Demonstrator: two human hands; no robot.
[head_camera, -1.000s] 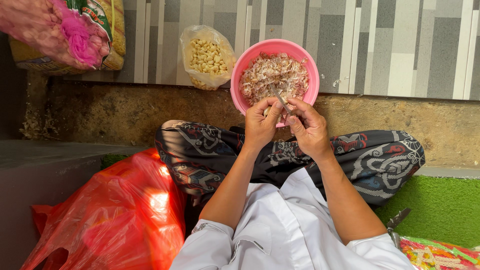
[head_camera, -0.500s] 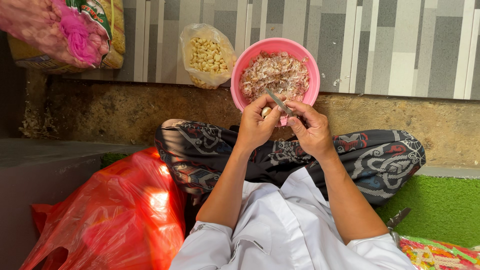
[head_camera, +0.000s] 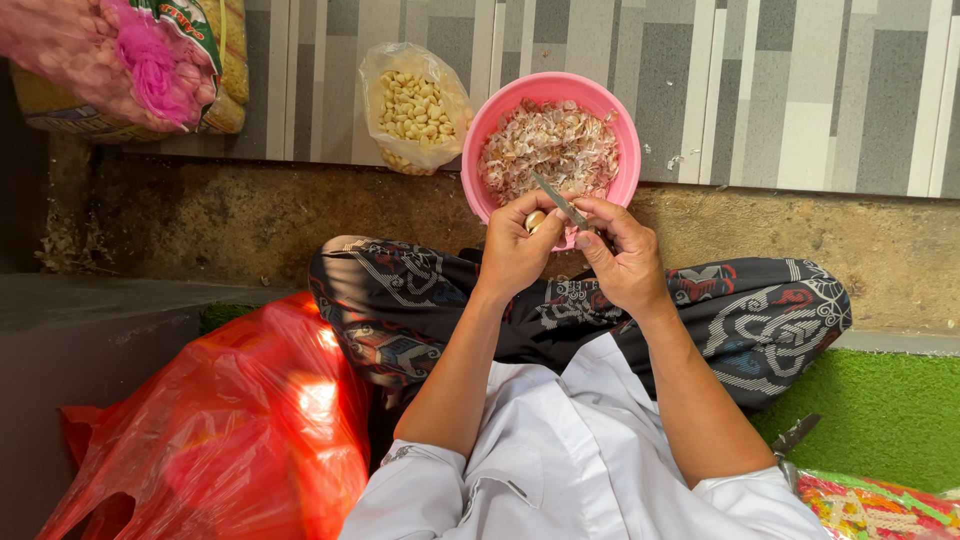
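While hands pinch it, the garlic clove (head_camera: 536, 219) looks pale, smooth.

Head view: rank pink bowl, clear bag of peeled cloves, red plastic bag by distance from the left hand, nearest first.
From the left hand:
1. Pink bowl, just beyond the hands, touching range.
2. Clear bag of peeled cloves, up and to the left of the bowl.
3. Red plastic bag, low at the person's left side.
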